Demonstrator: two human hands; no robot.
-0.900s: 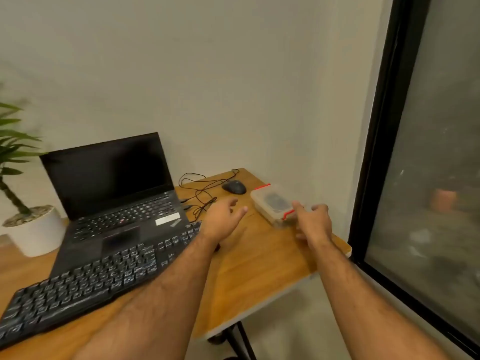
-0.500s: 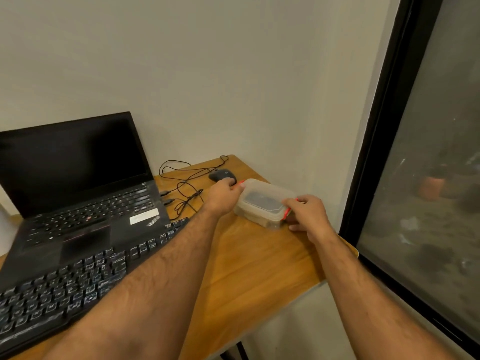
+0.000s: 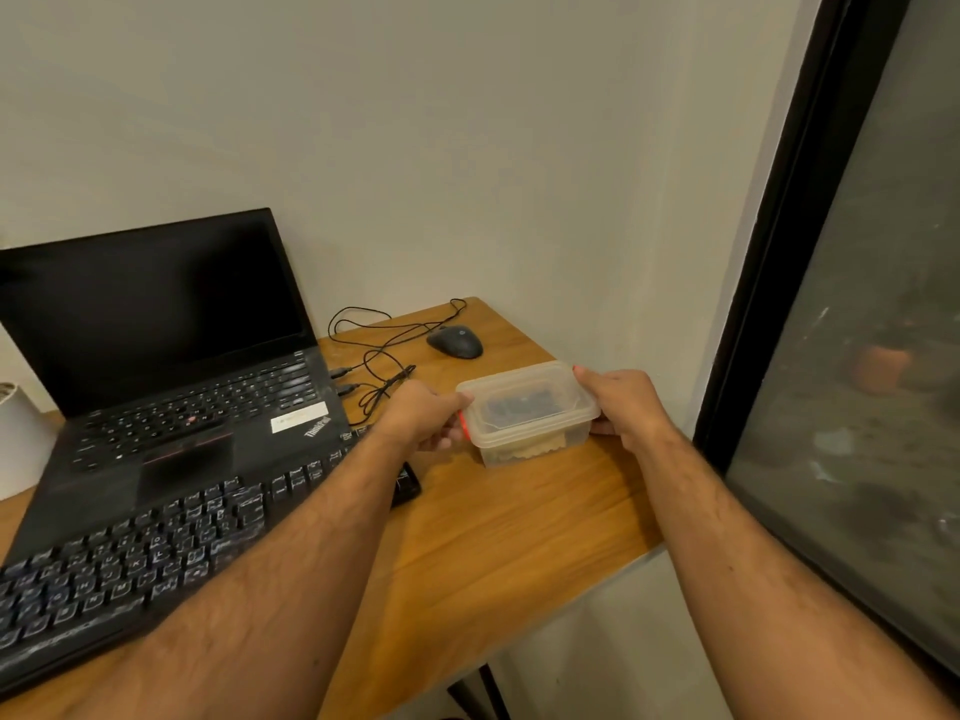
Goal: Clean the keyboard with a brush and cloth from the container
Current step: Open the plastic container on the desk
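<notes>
A clear plastic container (image 3: 527, 410) with its lid on and red clips sits on the wooden desk (image 3: 519, 537) near the wall. Something dark and a pale cloth-like piece show dimly through its walls. My left hand (image 3: 423, 413) grips its left end at the red clip. Its right end is held by my right hand (image 3: 626, 402). A black external keyboard (image 3: 140, 553) lies at the desk's left front, partly under my left forearm.
An open black laptop (image 3: 161, 356) stands behind the keyboard. A black mouse (image 3: 456, 341) and tangled cables (image 3: 384, 356) lie behind the container. A white pot (image 3: 21, 439) is at the far left. The desk edge and a dark window frame (image 3: 753, 304) are close on the right.
Both hands reached the container and closed on its two ends. The container has slid nearer to me, and the view has swung right and down.
</notes>
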